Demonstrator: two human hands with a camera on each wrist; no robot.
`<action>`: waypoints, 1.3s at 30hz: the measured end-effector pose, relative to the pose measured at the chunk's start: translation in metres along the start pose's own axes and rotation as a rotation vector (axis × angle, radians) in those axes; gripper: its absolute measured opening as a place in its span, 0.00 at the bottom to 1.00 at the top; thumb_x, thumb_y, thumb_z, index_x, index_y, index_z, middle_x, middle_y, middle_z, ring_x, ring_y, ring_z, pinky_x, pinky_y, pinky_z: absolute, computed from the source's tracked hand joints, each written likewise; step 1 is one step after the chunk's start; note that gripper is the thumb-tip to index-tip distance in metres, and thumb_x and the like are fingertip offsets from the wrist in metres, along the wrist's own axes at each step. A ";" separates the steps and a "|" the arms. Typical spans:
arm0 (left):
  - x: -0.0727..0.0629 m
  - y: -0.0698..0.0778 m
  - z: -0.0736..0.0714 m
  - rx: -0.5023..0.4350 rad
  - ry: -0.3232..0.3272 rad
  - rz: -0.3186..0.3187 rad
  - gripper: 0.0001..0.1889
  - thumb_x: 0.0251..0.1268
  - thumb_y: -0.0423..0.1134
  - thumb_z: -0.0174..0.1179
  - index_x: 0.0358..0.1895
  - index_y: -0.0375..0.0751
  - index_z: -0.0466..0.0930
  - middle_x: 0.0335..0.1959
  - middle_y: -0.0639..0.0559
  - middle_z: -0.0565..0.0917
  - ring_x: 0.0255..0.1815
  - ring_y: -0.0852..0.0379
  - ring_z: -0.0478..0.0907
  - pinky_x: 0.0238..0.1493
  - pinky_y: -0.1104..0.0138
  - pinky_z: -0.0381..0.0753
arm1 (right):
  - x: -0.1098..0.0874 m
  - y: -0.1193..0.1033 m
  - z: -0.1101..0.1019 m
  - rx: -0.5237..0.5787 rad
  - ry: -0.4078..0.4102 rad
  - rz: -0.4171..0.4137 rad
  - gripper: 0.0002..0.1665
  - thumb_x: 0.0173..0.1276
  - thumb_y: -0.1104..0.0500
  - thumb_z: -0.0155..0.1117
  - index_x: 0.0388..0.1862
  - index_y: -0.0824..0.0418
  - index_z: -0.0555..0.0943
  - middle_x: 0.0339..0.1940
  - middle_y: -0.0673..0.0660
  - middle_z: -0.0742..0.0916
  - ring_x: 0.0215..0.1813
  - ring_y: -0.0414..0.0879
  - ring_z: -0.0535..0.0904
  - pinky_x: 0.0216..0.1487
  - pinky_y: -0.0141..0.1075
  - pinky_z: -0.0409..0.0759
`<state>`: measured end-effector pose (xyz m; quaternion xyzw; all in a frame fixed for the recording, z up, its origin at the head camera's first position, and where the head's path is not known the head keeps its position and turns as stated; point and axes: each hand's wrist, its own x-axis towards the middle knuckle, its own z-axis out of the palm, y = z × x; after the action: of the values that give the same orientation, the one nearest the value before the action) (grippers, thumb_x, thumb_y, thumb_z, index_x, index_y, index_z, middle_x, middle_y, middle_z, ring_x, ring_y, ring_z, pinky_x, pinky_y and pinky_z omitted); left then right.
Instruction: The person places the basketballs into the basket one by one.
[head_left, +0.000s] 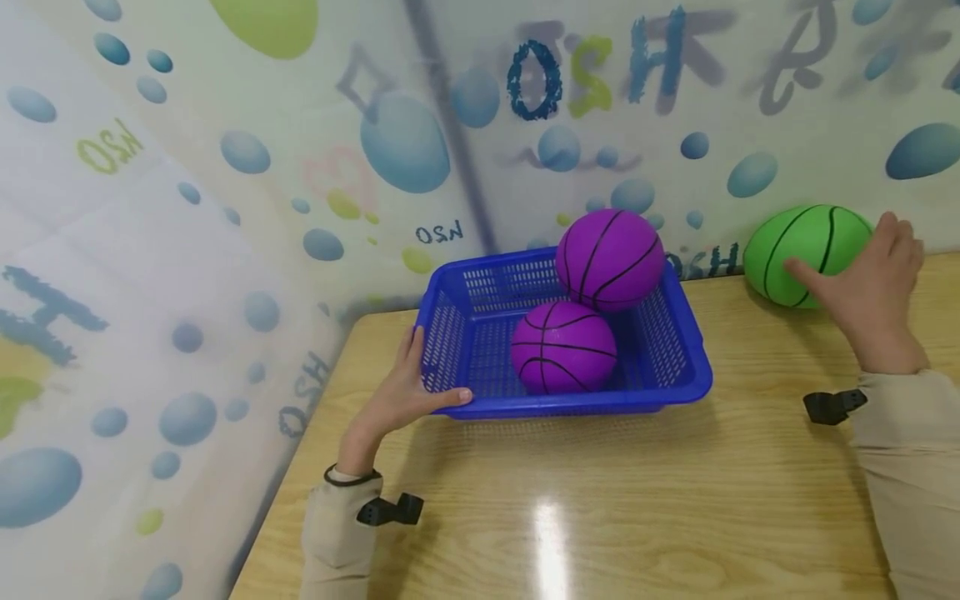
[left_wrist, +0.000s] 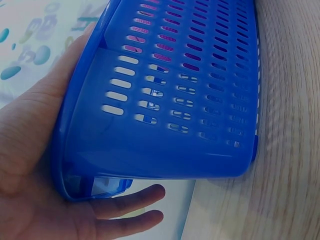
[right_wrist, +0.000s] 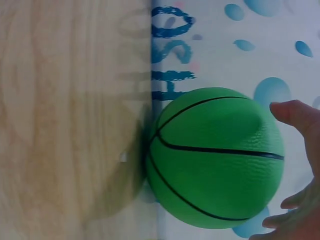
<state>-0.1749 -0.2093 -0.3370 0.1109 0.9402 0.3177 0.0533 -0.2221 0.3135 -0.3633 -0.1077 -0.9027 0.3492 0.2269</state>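
Here — slotted basket [left_wrist: 165, 142], pebbled ball [right_wrist: 215, 165].

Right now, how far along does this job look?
Apparently done: two purple balls sit in the blue basket. In hand: the left hand touches the basket's near-left corner; the right hand is spread at the green ball, contact unclear. Probably left: that ball, outside the basket on the table.

2 balls [head_left: 564, 354] in bskt [head_left: 555, 407], 3rd ball [head_left: 797, 237] to R
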 end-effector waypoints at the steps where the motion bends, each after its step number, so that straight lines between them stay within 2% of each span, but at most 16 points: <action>1: 0.000 0.000 0.000 -0.005 0.002 0.003 0.65 0.44 0.60 0.69 0.74 0.42 0.29 0.74 0.43 0.31 0.71 0.38 0.42 0.64 0.45 0.53 | 0.001 0.002 0.002 -0.007 -0.010 0.001 0.60 0.63 0.40 0.55 0.71 0.73 0.33 0.71 0.75 0.41 0.71 0.67 0.31 0.67 0.57 0.30; 7: 0.001 0.000 0.000 -0.020 0.003 0.012 0.64 0.44 0.60 0.69 0.74 0.42 0.29 0.74 0.43 0.31 0.71 0.38 0.41 0.63 0.44 0.53 | 0.000 0.012 0.011 -0.015 -0.105 0.022 0.63 0.63 0.44 0.59 0.71 0.69 0.26 0.70 0.73 0.36 0.68 0.74 0.31 0.62 0.65 0.39; 11: 0.000 0.000 0.000 -0.004 0.001 -0.002 0.65 0.44 0.60 0.69 0.74 0.42 0.29 0.74 0.43 0.31 0.71 0.38 0.42 0.64 0.45 0.53 | 0.000 0.013 0.014 -0.008 -0.109 0.025 0.63 0.63 0.45 0.60 0.71 0.66 0.25 0.71 0.71 0.34 0.67 0.75 0.32 0.60 0.68 0.43; 19: 0.001 0.001 0.000 0.008 -0.001 -0.010 0.65 0.44 0.62 0.69 0.74 0.42 0.28 0.74 0.44 0.31 0.71 0.38 0.43 0.63 0.45 0.54 | 0.001 0.017 0.017 0.010 -0.051 0.022 0.65 0.60 0.44 0.63 0.72 0.65 0.26 0.71 0.71 0.36 0.67 0.75 0.35 0.61 0.67 0.44; 26: 0.001 0.001 0.000 0.010 0.003 -0.009 0.65 0.43 0.62 0.69 0.74 0.42 0.29 0.74 0.44 0.32 0.71 0.39 0.43 0.64 0.45 0.54 | 0.000 0.020 0.020 0.018 -0.001 0.044 0.64 0.60 0.40 0.61 0.72 0.65 0.29 0.71 0.71 0.39 0.67 0.76 0.39 0.62 0.66 0.44; 31: 0.001 0.000 0.000 0.009 0.006 -0.006 0.65 0.43 0.62 0.69 0.74 0.42 0.29 0.74 0.44 0.32 0.71 0.40 0.43 0.64 0.46 0.54 | 0.002 0.019 0.020 0.021 0.038 0.044 0.61 0.61 0.44 0.62 0.72 0.66 0.31 0.71 0.71 0.42 0.68 0.74 0.41 0.62 0.65 0.46; 35: 0.001 -0.001 0.000 0.012 0.005 -0.013 0.65 0.43 0.62 0.69 0.74 0.42 0.29 0.74 0.45 0.31 0.72 0.41 0.43 0.64 0.46 0.54 | 0.003 0.014 0.018 0.054 0.069 0.015 0.61 0.61 0.47 0.64 0.73 0.65 0.32 0.71 0.70 0.42 0.69 0.71 0.40 0.64 0.63 0.44; 39: 0.001 -0.001 0.000 0.010 0.006 -0.012 0.65 0.43 0.62 0.69 0.74 0.42 0.28 0.74 0.45 0.31 0.72 0.40 0.43 0.64 0.46 0.55 | 0.004 -0.001 0.011 0.114 0.112 -0.052 0.61 0.59 0.49 0.67 0.74 0.63 0.34 0.72 0.68 0.45 0.71 0.63 0.41 0.66 0.58 0.44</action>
<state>-0.1761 -0.2094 -0.3377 0.1047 0.9426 0.3129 0.0518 -0.2312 0.3078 -0.3689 -0.0906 -0.8698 0.3874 0.2917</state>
